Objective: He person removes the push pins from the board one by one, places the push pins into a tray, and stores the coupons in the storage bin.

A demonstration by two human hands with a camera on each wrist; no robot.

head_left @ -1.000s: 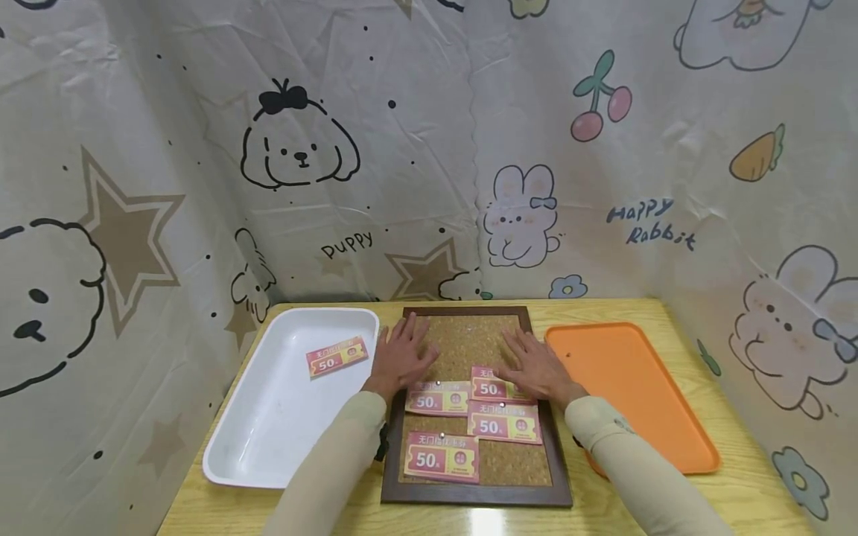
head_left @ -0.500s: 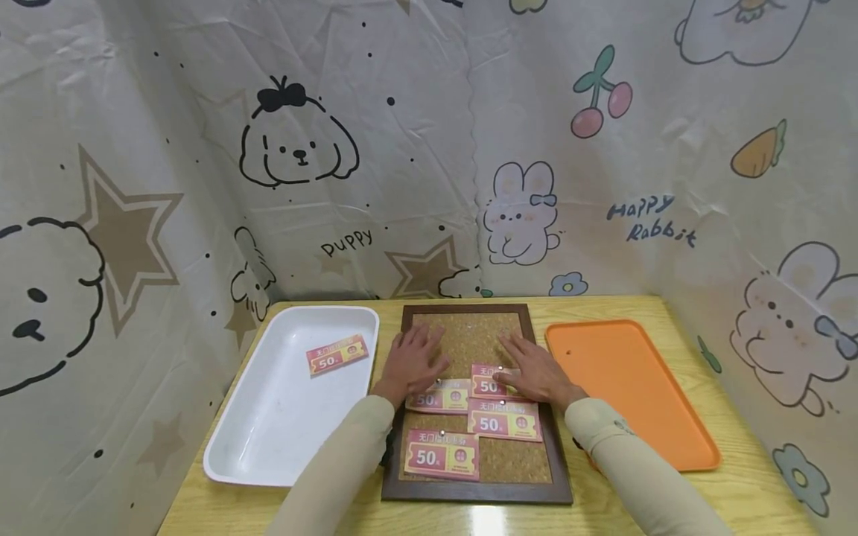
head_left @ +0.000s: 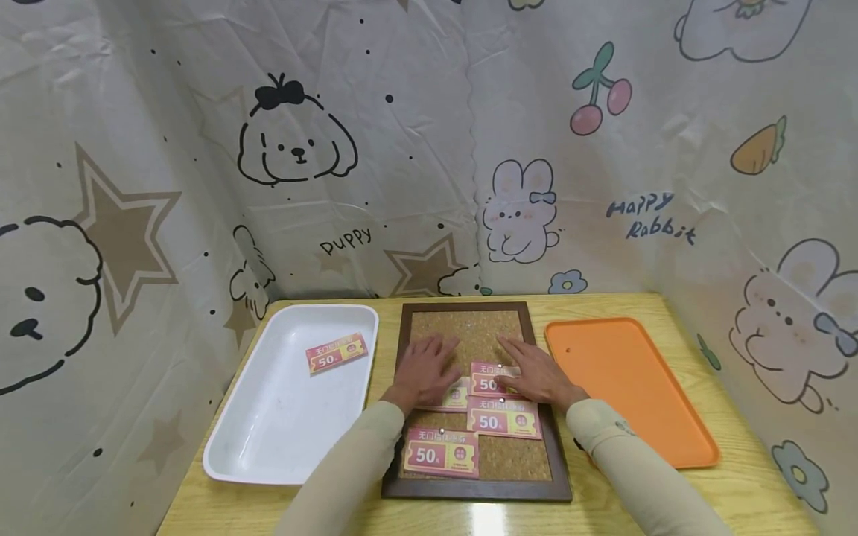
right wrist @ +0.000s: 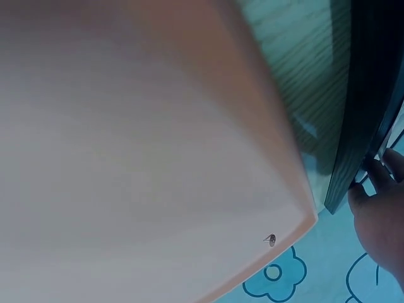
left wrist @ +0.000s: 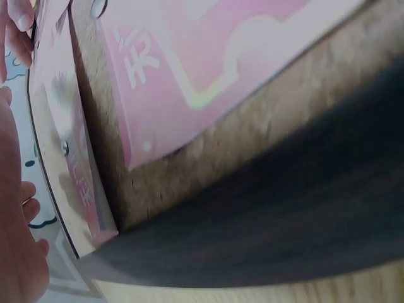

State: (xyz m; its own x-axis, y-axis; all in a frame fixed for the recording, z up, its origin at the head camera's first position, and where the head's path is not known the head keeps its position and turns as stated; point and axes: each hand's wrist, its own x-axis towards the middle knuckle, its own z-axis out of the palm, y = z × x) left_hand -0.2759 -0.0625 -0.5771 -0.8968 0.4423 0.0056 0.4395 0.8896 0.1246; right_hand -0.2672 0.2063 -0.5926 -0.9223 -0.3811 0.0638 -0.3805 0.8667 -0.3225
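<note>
A brown-framed corkboard (head_left: 512,467) lies flat, with several pink and yellow coupons on it. My left hand (head_left: 425,371) rests on its upper left part, fingers spread, partly covering the left coupon (head_left: 457,396). My right hand (head_left: 538,374) lies over the upper right coupon (head_left: 484,380), fingers extended toward the bare cork. Neither hand grips anything. Below are another coupon (head_left: 504,418) on the right and one coupon (head_left: 441,452) at lower left. A silver pin (left wrist: 65,148) shows through one coupon in the left wrist view.
On the left, a white tray (head_left: 268,432) holds one loose coupon (head_left: 337,353). An orange tray (head_left: 630,394) stands on the right, with a small dark pin-like thing (right wrist: 271,240) near its corner. A patterned curtain (head_left: 402,149) surrounds the wooden table (head_left: 744,491).
My left hand has slid right and slightly down, from the board's left edge onto the cork and the left coupon. The right hand has hardly moved.
</note>
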